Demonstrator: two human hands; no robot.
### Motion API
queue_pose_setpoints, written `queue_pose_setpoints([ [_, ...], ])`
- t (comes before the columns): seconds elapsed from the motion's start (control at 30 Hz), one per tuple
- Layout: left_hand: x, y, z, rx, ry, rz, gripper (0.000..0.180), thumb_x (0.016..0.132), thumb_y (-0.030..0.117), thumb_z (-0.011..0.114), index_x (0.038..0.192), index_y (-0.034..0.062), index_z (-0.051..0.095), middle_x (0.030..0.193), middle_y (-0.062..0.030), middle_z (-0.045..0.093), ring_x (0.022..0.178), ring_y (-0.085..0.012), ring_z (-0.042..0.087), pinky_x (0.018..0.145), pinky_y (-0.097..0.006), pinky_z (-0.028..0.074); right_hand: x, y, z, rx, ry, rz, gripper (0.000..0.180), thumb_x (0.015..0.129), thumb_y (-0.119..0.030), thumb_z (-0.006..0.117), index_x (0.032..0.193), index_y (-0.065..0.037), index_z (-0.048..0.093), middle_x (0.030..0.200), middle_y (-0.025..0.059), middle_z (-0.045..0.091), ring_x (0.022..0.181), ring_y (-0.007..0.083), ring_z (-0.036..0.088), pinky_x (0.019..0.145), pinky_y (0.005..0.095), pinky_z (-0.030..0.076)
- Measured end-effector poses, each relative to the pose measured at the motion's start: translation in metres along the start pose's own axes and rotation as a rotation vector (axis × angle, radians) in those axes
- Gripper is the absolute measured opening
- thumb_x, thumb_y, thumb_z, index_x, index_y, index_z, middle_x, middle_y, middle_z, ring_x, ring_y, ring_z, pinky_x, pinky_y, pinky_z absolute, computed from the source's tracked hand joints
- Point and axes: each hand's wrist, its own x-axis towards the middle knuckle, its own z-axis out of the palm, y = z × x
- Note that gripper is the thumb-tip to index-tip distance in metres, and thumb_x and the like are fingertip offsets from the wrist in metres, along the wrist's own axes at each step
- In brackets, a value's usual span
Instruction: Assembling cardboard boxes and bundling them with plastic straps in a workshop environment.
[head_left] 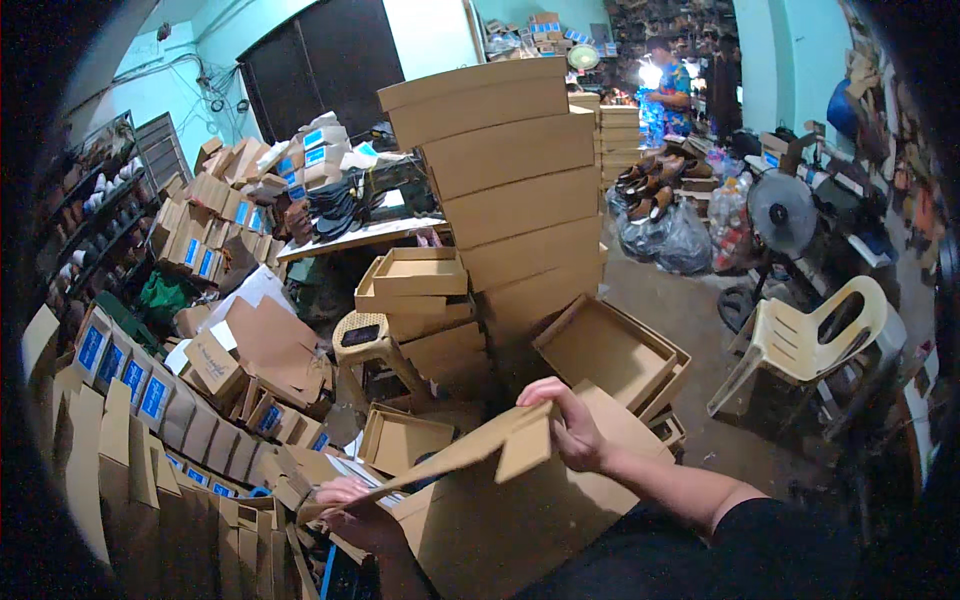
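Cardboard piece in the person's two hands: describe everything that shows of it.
The cardboard piece is a thin, plain brown sheet, seen at a slant so that it looks like a narrow band. A flap hangs at an angle near its right end, with a notch beside it. It slopes, its right end higher in the picture. The left hand grips its left end, the right hand its right end. Larger brown cardboard shows below; whether they touch is unclear.

The bare left hand (365,522) at seven o'clock and bare right hand (572,428) at five hold a bent brown cardboard sheet (490,440); a tall brown cardboard stack (515,150) rises at twelve.
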Motion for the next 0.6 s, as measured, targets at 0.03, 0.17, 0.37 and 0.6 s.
queue_pose_setpoints([
  [0.03,0.001,0.0,-0.005,0.059,-0.137,0.057,0.047,0.109,0.052,0.049,0.087,0.0108,0.047,0.084,-0.0028,0.046,0.078,-0.0167,0.05,0.075,-0.033,0.043,-0.003,-0.003,0.012,0.055,0.07,-0.068,0.029,0.102,-0.025,0.062,0.121,-0.003,0.057,0.116,0.014,0.062,0.111,0.0302,0.061,0.102,0.0413,0.045],
  [0.17,0.008,0.005,-0.016,0.046,-0.322,0.11,0.05,0.109,0.054,0.048,0.087,0.0091,0.046,0.081,-0.0043,0.046,0.073,-0.0153,0.05,0.072,-0.032,0.044,-0.002,-0.035,0.027,-0.056,0.077,-0.258,0.028,0.101,-0.03,0.067,0.112,-0.006,0.059,0.103,0.0113,0.061,0.097,0.0259,0.058,0.087,0.0378,0.046],
  [0.37,-0.014,-0.002,-0.005,0.012,-0.211,0.236,0.04,0.111,0.044,0.047,0.095,0.0065,0.044,0.082,-0.007,0.047,0.073,-0.0184,0.051,0.07,-0.034,0.048,-0.002,-0.037,0.036,0.018,0.224,-0.071,0.03,0.095,-0.029,0.074,0.1,-0.008,0.054,0.095,0.0062,0.053,0.088,0.0191,0.052,0.08,0.0315,0.044],
  [0.6,-0.039,-0.03,-0.012,0.144,0.027,0.194,0.013,0.108,0.015,0.053,0.105,0.0028,0.049,0.093,-0.0103,0.051,0.088,-0.0212,0.054,0.081,-0.031,0.051,-0.009,-0.029,0.028,-0.06,0.286,-0.095,0.027,0.095,-0.025,0.071,0.099,-0.01,0.048,0.095,0.0052,0.048,0.084,0.018,0.048,0.078,0.0316,0.043],
])
